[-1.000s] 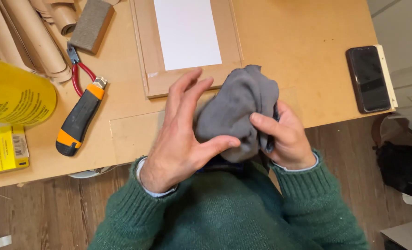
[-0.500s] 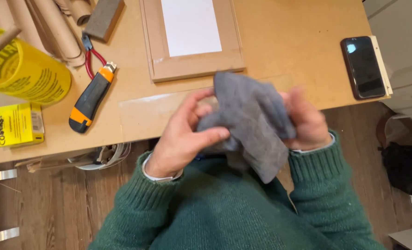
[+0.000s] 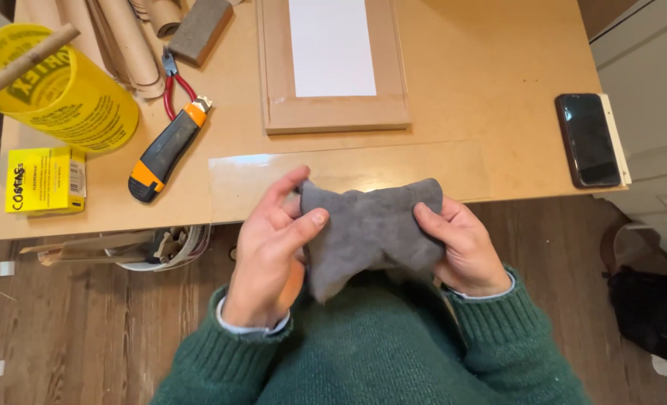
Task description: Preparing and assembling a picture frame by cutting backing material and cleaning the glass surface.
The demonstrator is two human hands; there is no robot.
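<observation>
Fingers and thumbs of both hands pinch the grey cloth [image 3: 371, 229], the left hand [image 3: 269, 251] on its left edge and the right hand [image 3: 461, 244] on its right. Bunched a moment ago, it is now stretched flat between them, just off the near edge of the workbench [image 3: 498, 60]. Opened out like this, it looks ready to be folded or used for wiping.

A light wooden worktable [image 3: 491, 67] carries a framed panel [image 3: 333, 64], a clear sheet [image 3: 348, 176], a dark phone [image 3: 588, 139], an orange-black knife [image 3: 164, 150], red pliers [image 3: 174, 82], a sanding block [image 3: 198, 30], paper rolls [image 3: 123, 37] — plus a yellow tub [image 3: 71, 97] and yellow box [image 3: 44, 180].
</observation>
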